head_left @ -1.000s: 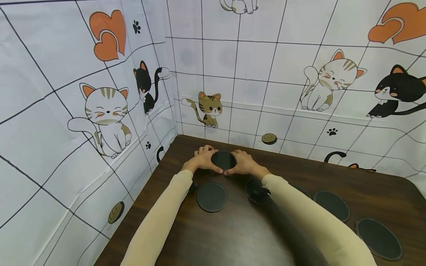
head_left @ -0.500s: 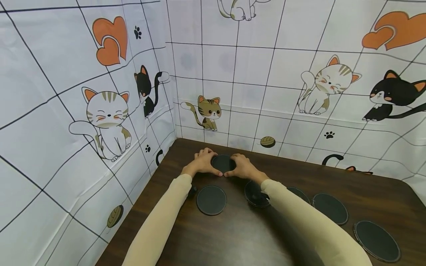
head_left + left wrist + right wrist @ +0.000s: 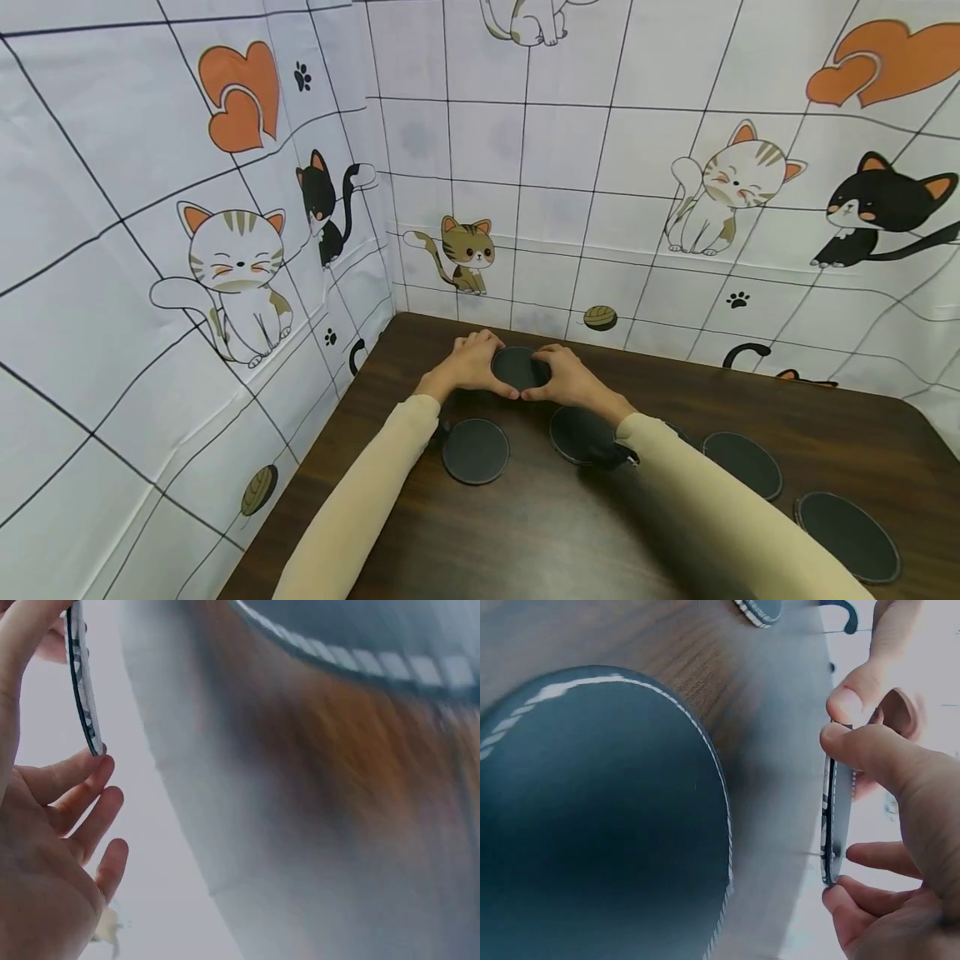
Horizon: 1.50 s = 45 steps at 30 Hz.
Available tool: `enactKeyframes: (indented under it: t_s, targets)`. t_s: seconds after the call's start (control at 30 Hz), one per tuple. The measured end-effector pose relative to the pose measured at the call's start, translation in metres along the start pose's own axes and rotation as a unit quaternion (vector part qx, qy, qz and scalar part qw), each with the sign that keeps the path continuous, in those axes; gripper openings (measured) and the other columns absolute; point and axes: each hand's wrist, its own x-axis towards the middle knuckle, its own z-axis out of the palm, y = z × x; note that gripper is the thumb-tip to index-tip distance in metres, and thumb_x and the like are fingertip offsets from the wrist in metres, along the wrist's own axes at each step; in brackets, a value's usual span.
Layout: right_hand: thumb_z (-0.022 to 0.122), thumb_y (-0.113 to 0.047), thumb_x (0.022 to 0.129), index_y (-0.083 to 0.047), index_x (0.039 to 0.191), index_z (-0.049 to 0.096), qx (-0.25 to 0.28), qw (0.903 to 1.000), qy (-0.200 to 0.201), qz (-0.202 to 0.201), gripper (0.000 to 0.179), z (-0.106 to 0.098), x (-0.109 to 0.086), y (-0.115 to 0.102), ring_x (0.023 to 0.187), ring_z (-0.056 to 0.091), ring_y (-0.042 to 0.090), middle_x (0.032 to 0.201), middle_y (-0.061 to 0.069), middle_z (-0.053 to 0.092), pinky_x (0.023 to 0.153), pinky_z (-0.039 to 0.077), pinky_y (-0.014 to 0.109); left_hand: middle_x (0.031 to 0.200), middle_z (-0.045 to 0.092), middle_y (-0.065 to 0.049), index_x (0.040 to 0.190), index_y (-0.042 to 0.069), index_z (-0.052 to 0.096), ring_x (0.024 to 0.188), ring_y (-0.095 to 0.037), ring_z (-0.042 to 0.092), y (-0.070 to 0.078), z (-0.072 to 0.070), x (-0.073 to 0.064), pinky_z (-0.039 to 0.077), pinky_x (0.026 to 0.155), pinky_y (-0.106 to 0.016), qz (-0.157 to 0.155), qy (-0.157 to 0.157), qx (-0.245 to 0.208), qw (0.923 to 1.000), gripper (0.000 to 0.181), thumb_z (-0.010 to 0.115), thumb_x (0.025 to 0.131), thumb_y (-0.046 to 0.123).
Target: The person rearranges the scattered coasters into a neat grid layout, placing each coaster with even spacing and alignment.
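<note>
Left hand (image 3: 471, 365), right hand (image 3: 573, 381) and the dark disc (image 3: 516, 369) have shifted slightly right since the earlier frame; both hands grip its rim near the back edge of the worktop (image 3: 480, 542). Fingertip hold only — uneven release could tip and drop it. No readable brand, label or writing.

Disc (image 3: 516, 368) between the hands (image 3: 471, 365) (image 3: 570, 381)

Over the dark brown wooden table (image 3: 495, 533): plain pale-cream long fabric left sleeve (image 3: 366, 492), matching cream right sleeve (image 3: 720, 498), both creased near the wrist. Bare left hand (image 3: 472, 367), bare right hand (image 3: 568, 380). Small black unit (image 3: 619, 457) table-side of right cuff, probably a wrist cam, partly hidden.
</note>
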Motion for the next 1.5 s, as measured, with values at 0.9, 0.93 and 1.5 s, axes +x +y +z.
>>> enactKeyframes:
  t_s: [0.9,0.93,1.5]
  targets:
    - [0.076,-0.057,0.065,-0.006,0.123,0.058,-0.002,0.9984,0.054,-0.017,0.079,-0.021,-0.186,0.005,0.113,0.045,0.029,0.127,0.012,0.046,0.083,0.043,0.046,0.116,0.043,-0.004,0.120,0.009,0.056,0.099,-0.021,0.043,0.154,0.035,-0.064,0.034,0.082,-0.042,0.137,0.036,0.232,0.9623,0.121,0.017,0.047,0.098]
    - [0.076,-0.057,0.065,-0.007,0.123,0.058,0.000,0.9985,0.052,-0.015,0.079,-0.019,-0.188,0.004,0.113,0.044,0.029,0.127,0.011,0.045,0.083,0.043,0.046,0.116,0.043,-0.005,0.120,0.009,0.057,0.099,-0.021,0.043,0.154,0.037,-0.066,0.034,0.082,-0.042,0.138,0.037,0.232,0.9623,0.121,0.017,0.047,0.098]
    - [0.078,-0.056,0.063,-0.005,0.128,0.054,0.037,0.9986,0.036,0.007,0.086,0.015,-0.206,-0.009,0.115,0.041,0.018,0.129,0.003,0.042,0.088,0.042,0.039,0.112,0.045,-0.007,0.114,0.006,0.058,0.091,-0.021,0.043,0.149,0.060,-0.107,0.036,0.075,-0.035,0.138,0.047,0.229,0.9624,0.119,0.019,0.049,0.097]
